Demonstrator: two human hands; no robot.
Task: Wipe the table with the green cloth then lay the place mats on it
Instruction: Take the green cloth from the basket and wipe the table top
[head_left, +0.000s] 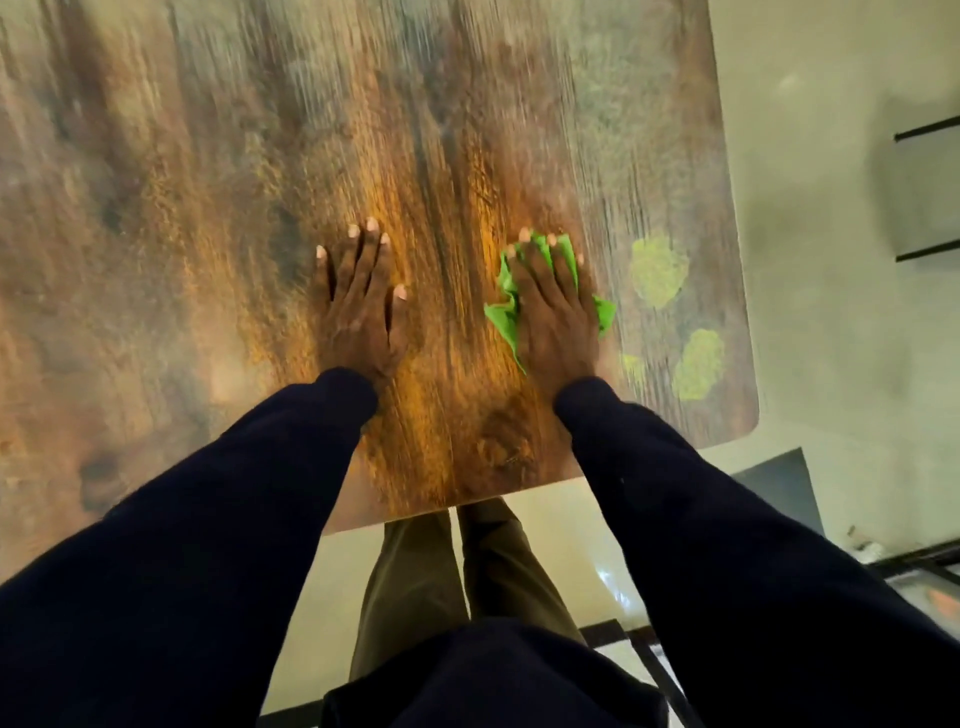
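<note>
A brown wood-grain table (208, 208) fills most of the head view. My right hand (553, 306) lies flat with straight fingers on a crumpled green cloth (506, 314), pressing it onto the table near the right side. My left hand (361, 306) rests flat on the bare wood beside it, fingers spread. Two yellowish-green patches (658, 270) (698, 364) show on the tabletop to the right of the cloth. No place mats are in view.
The table's near edge (452, 506) runs just in front of my legs, and its rounded right corner (748, 426) ends over a pale floor. Dark metal bars (927, 132) stand at the far right; a dark frame (914, 566) lies at lower right.
</note>
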